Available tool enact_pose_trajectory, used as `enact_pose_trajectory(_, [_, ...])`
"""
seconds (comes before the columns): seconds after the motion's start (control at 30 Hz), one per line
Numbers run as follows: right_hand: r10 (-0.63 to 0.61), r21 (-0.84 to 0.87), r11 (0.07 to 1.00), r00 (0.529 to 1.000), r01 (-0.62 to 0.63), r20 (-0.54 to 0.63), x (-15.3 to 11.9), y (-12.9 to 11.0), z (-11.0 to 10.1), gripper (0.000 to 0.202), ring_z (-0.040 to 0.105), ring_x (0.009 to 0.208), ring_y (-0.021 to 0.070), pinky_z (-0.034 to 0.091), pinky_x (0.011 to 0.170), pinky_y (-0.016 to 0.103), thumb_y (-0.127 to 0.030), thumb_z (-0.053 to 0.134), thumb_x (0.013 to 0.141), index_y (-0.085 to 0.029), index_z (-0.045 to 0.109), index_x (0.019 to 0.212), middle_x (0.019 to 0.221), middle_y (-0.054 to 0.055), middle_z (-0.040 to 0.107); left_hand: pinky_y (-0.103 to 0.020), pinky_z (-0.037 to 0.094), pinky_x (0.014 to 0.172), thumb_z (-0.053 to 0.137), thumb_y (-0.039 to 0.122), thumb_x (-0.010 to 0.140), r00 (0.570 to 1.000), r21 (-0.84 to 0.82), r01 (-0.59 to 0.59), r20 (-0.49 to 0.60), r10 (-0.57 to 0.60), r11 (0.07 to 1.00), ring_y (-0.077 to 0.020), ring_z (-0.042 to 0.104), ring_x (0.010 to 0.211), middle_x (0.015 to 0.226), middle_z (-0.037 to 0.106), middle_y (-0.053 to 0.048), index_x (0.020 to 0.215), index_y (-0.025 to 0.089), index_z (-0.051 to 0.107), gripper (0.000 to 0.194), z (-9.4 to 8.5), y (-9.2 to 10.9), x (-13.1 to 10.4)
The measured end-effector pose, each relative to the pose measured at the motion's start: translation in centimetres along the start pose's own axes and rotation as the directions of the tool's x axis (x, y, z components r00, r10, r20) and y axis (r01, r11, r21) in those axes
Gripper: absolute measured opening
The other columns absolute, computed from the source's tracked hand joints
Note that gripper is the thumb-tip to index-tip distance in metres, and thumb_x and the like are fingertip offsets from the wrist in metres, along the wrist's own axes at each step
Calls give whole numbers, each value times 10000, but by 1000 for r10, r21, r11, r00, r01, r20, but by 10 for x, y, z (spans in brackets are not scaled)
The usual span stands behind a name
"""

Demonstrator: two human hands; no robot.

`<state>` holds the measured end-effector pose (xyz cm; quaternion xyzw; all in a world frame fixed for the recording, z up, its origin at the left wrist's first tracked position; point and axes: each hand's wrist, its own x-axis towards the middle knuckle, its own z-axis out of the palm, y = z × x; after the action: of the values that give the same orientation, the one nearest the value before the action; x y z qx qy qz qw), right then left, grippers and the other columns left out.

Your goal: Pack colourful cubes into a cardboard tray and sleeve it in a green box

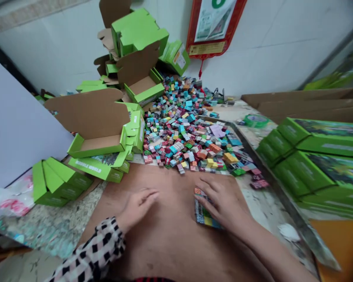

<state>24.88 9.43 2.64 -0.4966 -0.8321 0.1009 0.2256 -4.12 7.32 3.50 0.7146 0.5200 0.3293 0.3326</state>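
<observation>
Clock: 12 o'clock points away from me, taken from the middle of the brown board (170, 231).
Left hand: I have it (139, 207) at 9 o'clock, above the board, thumb drawn in close beside narrow, bent fingers; I see nothing in it.
Right hand: I have it (219, 197) at 3 o'clock, over the block panel, fingers spread at its far side and thumb across its top; I cannot tell how firmly they grip.
Block panel: flat and multicoloured (202, 209), it lies on the board at 3 o'clock, partly under my right hand.
Block pile: many small coloured blocks (176, 133) heap up at 12 o'clock, past the board's far edge.
Open green box: its brown lid (91, 111) stands raised at 10 o'clock, among other green boxes.
Packed green boxes: they (320, 168) stand in rows between 2 and 3 o'clock, beyond the metal edging (278, 196).
Green tape roll: it lies (255, 120) between 1 and 2 o'clock.
Plastic bag: white and red (16, 199), on the counter (61, 231) at 9 o'clock.
Calendar: red-framed (213, 29), on the wall toward 12 o'clock.
</observation>
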Motion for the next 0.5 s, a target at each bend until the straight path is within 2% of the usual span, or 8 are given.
enact_pose_trajectory(0.03, [-30, 18, 999, 999, 29, 22, 7, -6, 0, 377, 530, 1132, 282, 467, 922, 477, -377, 413, 928, -204, 591, 1212, 1225, 151, 557, -308, 515, 732, 487, 492, 876, 992, -39, 65, -103, -69, 997, -194, 646, 792, 850, 702, -78, 958, 170, 708, 399, -11, -4, -7])
enact_pose_trajectory(0.1, [-104, 64, 993, 992, 99, 73, 22, -20, -1, 344, 533, 1122, 267, 471, 921, 455, -334, 425, 927, -186, 605, 1179, 1209, 151, 564, -300, 518, 707, 530, 483, 853, 932, -152, 166, -297, -205, 974, -188, 645, 748, 804, 703, -66, 900, 161, 714, 374, -34, -12, -21])
enact_pose_trajectory(0.17, [-195, 115, 977, 972, 180, 133, 42, -37, -3, 308, 558, 1067, 245, 481, 901, 424, -302, 428, 930, -168, 631, 1119, 1165, 147, 580, -290, 511, 713, 555, 478, 838, 829, -238, 176, -488, -274, 955, -174, 631, 725, 783, 696, -54, 894, 150, 710, 367, -56, -17, -31])
enact_pose_trajectory(0.23, [-297, 166, 949, 935, 267, 193, 68, -59, -5, 290, 582, 991, 219, 489, 868, 381, -287, 423, 939, -156, 656, 1051, 1075, 131, 605, -277, 502, 707, 576, 474, 823, 718, -295, 136, -629, -299, 946, -159, 613, 706, 756, 684, -43, 892, 138, 706, 367, -77, -20, -37])
enact_pose_trajectory(0.3, [-358, 188, 928, 908, 321, 219, 99, -85, -6, 291, 585, 965, 209, 484, 844, 349, -292, 422, 946, -158, 661, 1044, 1000, 111, 618, -268, 501, 681, 595, 469, 806, 635, -351, 89, -701, -324, 932, -152, 605, 682, 726, 674, -33, 873, 129, 701, 363, -93, -22, -39])
enact_pose_trajectory(0.33, [-355, 184, 929, 912, 320, 205, 116, -100, -6, 293, 577, 996, 214, 474, 857, 346, -296, 449, 937, -161, 630, 1123, 1035, 111, 615, -266, 503, 667, 603, 466, 798, 609, -376, 70, -717, -338, 924, -151, 605, 671, 715, 671, -28, 864, 127, 699, 358, -99, -23, -40])
enact_pose_trajectory(0.4, [-338, 140, 938, 924, 316, 180, 148, -129, -3, 396, 583, 979, 222, 472, 834, 351, -322, 483, 919, -189, 517, 1290, 1054, 105, 612, -267, 506, 655, 613, 457, 788, 584, -405, 47, -731, -355, 913, -153, 610, 664, 704, 669, -23, 858, 128, 695, 347, -105, -23, -40])
enact_pose_trajectory(0.5, [-222, 63, 974, 966, 216, 133, 191, -169, 7, 596, 602, 935, 243, 483, 768, 371, -424, 457, 917, -268, 256, 1456, 1109, 111, 600, -263, 509, 643, 626, 450, 777, 574, -421, 49, -730, -370, 906, -152, 607, 658, 693, 667, -18, 859, 132, 698, 336, -106, -25, -43])
